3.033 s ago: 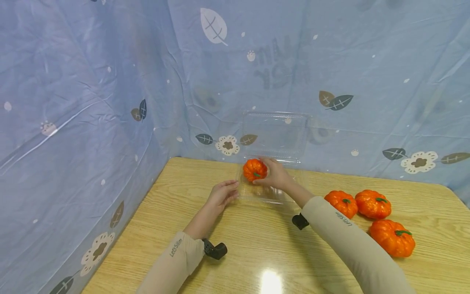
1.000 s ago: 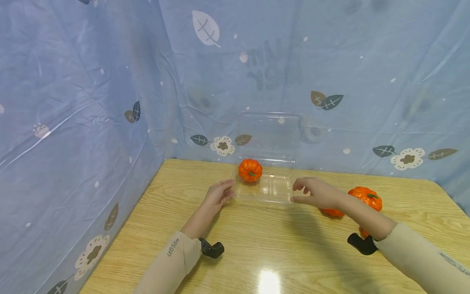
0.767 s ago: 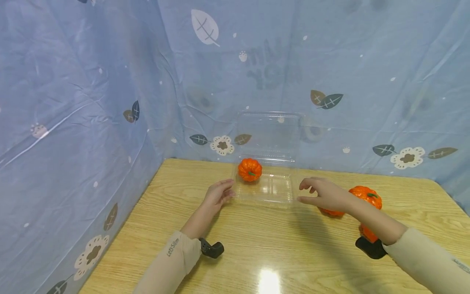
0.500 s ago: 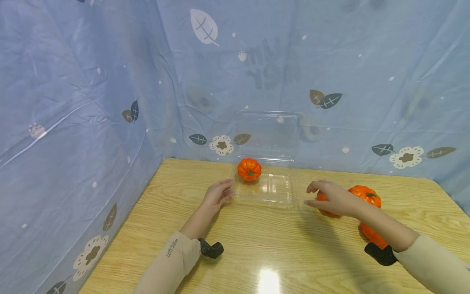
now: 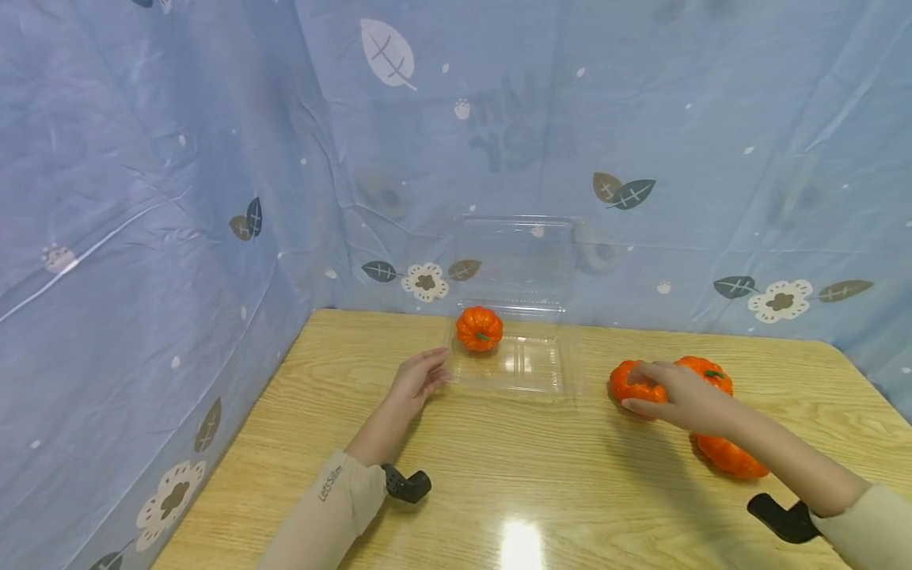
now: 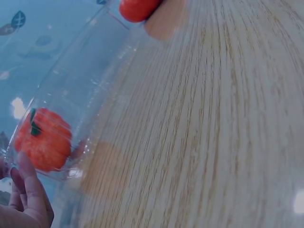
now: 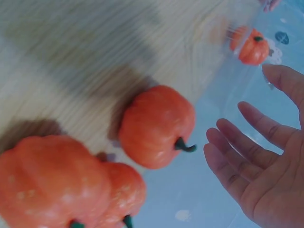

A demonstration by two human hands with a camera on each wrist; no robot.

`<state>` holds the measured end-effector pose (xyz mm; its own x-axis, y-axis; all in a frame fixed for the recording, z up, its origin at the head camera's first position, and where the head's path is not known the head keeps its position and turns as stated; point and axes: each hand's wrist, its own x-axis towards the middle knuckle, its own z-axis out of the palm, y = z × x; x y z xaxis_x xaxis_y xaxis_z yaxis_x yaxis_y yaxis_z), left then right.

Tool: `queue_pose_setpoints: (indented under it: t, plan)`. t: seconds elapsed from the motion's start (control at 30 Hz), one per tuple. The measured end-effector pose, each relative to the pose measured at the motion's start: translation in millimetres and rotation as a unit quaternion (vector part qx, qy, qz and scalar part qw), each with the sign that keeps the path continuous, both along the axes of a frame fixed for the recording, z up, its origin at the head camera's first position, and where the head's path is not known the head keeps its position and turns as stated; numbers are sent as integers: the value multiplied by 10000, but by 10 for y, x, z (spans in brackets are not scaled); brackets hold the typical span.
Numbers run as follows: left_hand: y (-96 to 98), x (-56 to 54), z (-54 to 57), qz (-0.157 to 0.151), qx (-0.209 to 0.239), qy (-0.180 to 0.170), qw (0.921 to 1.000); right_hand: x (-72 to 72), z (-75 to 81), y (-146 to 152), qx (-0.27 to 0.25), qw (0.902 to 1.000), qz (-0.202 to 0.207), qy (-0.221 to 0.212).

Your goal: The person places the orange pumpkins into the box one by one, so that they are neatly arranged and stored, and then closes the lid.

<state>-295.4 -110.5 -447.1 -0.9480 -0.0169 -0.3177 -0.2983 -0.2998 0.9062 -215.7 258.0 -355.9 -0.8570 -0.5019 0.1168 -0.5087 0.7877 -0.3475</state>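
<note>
A clear plastic clamshell box (image 5: pixel 523 388) stands on the table with its lid (image 5: pixel 513 257) raised against the cloth. One orange toy pumpkin (image 5: pixel 479 329) sits in its back left part. My left hand (image 5: pixel 416 378) is at the box's left side, fingertips at the wall. In the left wrist view that hand (image 6: pixel 27 197) has loosely bent fingers at the box's corner. My right hand (image 5: pixel 680 394) is over the nearest loose pumpkin (image 5: pixel 627 385), partly hiding it. The right wrist view shows the fingers spread and apart from that pumpkin (image 7: pixel 156 127).
Two more pumpkins, one at the back (image 5: pixel 705 372) and one nearer me (image 5: pixel 730 457), lie by the right hand and forearm. A blue patterned cloth (image 5: pixel 712 158) hangs behind and left of the wooden table (image 5: pixel 456 475).
My right hand has let go of the pumpkin in the box, withdrawn, and moved right to above a loose pumpkin. The left hand has stayed at the box's left side.
</note>
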Motion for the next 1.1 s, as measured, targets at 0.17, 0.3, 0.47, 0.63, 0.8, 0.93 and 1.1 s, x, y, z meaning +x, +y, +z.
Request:
queue_pose_setpoints:
  t: [0.17, 0.3, 0.47, 0.63, 0.8, 0.93, 1.1]
  plan:
    - [5, 6, 5, 28, 31, 16, 10000, 89, -67, 148, -28, 9992, -48, 402]
    - [5, -4, 1, 52, 157, 8, 9999, 154, -109, 280, 40, 9973, -251, 687]
    - [3, -7, -8, 62, 233, 13, 9997, 200, -146, 439, 144, 9959, -568, 688]
    - [6, -1, -5, 72, 201, 0, 9998, 248, -169, 561, 143, 9952, -718, 645]
    - [11, 4, 10, 81, 221, 0, 9997, 290, -166, 646, 156, 9930, -876, 774]
    - [12, 14, 19, 102, 242, -8, 9997, 309, -172, 685, 152, 9932, -962, 634]
    - [7, 21, 18, 76, 263, -4, 9996, 342, -226, 726, 213, 9933, -1004, 522]
